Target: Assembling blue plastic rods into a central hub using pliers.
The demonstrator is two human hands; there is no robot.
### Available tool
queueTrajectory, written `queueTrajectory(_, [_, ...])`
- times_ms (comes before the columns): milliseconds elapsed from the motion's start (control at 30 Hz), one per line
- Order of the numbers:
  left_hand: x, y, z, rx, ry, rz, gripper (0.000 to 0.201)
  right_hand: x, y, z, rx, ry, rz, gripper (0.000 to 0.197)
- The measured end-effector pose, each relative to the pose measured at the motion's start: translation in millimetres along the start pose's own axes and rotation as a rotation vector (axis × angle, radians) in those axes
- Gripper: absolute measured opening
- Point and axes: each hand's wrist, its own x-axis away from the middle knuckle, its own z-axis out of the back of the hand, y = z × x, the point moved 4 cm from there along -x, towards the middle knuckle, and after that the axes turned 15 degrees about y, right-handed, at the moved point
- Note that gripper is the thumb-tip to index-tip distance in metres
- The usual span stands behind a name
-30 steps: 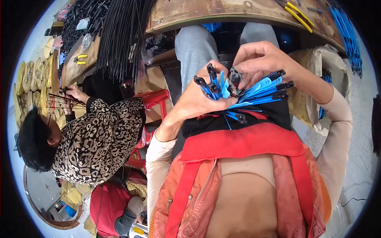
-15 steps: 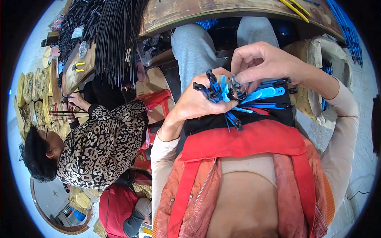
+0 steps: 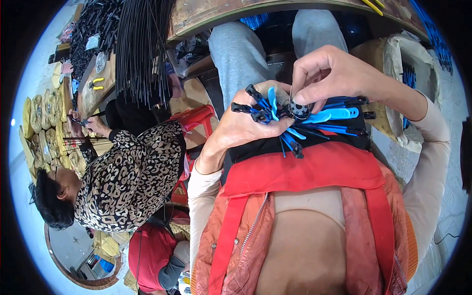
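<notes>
My left hand (image 3: 246,120) is closed around a bundle of blue ribs (image 3: 339,114) with black jointed ends, fanned out over my lap. At their middle sits a round black notched hub (image 3: 298,111), its face turned up between my two hands. Thumb and fingertips of my right hand (image 3: 332,78) pinch at the hub's far edge, where a thin metal wire (image 3: 291,93) sticks up. Flat light-blue strips lie among the ribs, one standing up beside my left thumb. My left fingertips are hidden under the bundle.
A wooden workbench (image 3: 211,18) runs across the far side. Long black rods (image 3: 142,49) hang over its left end. To the right stands an open sack (image 3: 393,93) with blue ribs inside. At the left a co-worker (image 3: 132,167) sits handling small parts, near a red stool (image 3: 196,118).
The black hub now shows its round face between my hands. The right hand has shifted slightly at the hub, with the wire upright. My left hand keeps its hold. The co-worker's hands have moved.
</notes>
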Motion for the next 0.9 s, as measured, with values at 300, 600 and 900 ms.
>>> queueTrajectory(300, [1.0, -9.0, 1.9, -0.008, -0.016, 0.013, 0.032, -1.8, 13.5, -1.9, -0.001, -0.010, 0.023, 0.013])
queueTrajectory(600, [-2.2, -13.8, 1.5, -0.145, -0.025, -0.128, 0.032, -6.8, 16.8, -0.3, 0.017, -0.109, 0.183, 0.010])
queueTrajectory(900, [6.5, -22.2, 12.8, 0.074, 0.230, 0.021, 0.032, -22.9, 33.6, 15.3, -0.452, -0.337, -0.017, 0.067])
